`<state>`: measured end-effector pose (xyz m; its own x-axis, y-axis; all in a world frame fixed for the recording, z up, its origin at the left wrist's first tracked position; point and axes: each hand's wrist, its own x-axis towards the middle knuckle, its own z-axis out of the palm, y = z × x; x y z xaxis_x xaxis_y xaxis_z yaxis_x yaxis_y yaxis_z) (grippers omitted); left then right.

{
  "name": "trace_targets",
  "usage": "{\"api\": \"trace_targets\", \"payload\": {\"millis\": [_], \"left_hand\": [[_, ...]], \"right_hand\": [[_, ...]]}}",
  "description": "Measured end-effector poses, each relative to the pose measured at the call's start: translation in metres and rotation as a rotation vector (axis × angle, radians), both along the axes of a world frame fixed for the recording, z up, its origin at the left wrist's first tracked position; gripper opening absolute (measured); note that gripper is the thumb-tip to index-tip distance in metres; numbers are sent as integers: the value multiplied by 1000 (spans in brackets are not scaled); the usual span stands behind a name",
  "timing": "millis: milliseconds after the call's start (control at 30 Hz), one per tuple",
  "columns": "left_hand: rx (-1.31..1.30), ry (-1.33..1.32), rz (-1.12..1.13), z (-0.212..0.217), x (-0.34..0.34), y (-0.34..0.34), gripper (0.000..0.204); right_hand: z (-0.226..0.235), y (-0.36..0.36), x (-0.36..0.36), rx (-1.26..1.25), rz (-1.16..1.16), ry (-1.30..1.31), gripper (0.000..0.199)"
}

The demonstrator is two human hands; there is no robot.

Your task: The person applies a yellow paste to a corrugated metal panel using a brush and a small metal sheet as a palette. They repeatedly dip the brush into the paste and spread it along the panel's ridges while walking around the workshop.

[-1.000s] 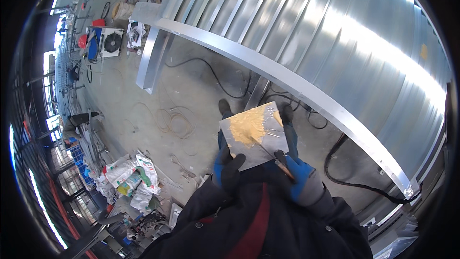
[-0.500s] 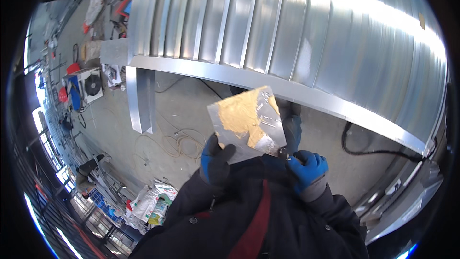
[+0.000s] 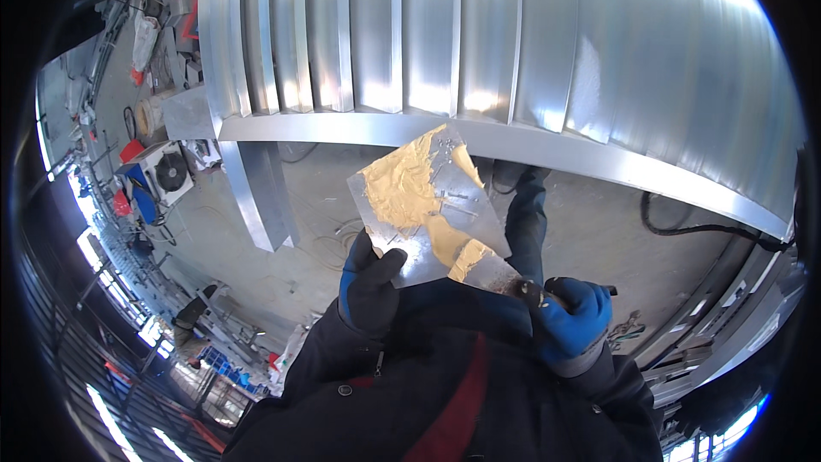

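My left hand (image 3: 369,282), in a dark glove with blue, is closed on the near left corner of a square metal plate (image 3: 489,221), its thumb on top. Pale yellow putty (image 3: 400,184) lies thick over the plate's far left part, with a strip along the far right edge. My right hand (image 3: 575,316), in a blue and dark glove, is closed round the handle of a putty knife (image 3: 498,275). The knife's blade overlaps the plate's near right edge and carries putty along its front edge. Whether the blade touches the plate is hard to tell.
A large ribbed metal panel (image 3: 428,34) with a shiny front rail (image 3: 342,128) stands just beyond the plate, on a metal leg (image 3: 256,197). A black cable (image 3: 684,227) hangs at right. A fan unit (image 3: 171,171) and clutter stand at far left.
The putty knife has moved right and toward me across the plate, putty on its blade edge. The plate has shifted slightly left and away. The whole view has turned a little.
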<state>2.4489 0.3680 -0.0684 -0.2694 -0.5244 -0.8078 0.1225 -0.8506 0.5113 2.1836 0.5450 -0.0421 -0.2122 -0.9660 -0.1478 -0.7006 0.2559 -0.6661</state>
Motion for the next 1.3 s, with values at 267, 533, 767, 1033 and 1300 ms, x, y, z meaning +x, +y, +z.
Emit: {"api": "trace_targets", "payload": {"millis": [267, 533, 767, 1033, 1300], "left_hand": [[9, 2, 122, -8, -9, 2, 64], [-216, -219, 9, -23, 18, -24, 58], [-196, -137, 122, -11, 33, -45, 71], [-275, -286, 94, -14, 64, -51, 70], [-200, -241, 263, -16, 90, -53, 68]], "right_hand": [[-28, -2, -7, 131, 99, -38, 56], [-28, -40, -19, 306, -559, -1504, 45], [-34, -101, -13, 366, -585, -1820, 41], [-57, -151, 33, 312, -617, -1314, 43], [-125, -247, 108, 8, -523, -923, 50]]}}
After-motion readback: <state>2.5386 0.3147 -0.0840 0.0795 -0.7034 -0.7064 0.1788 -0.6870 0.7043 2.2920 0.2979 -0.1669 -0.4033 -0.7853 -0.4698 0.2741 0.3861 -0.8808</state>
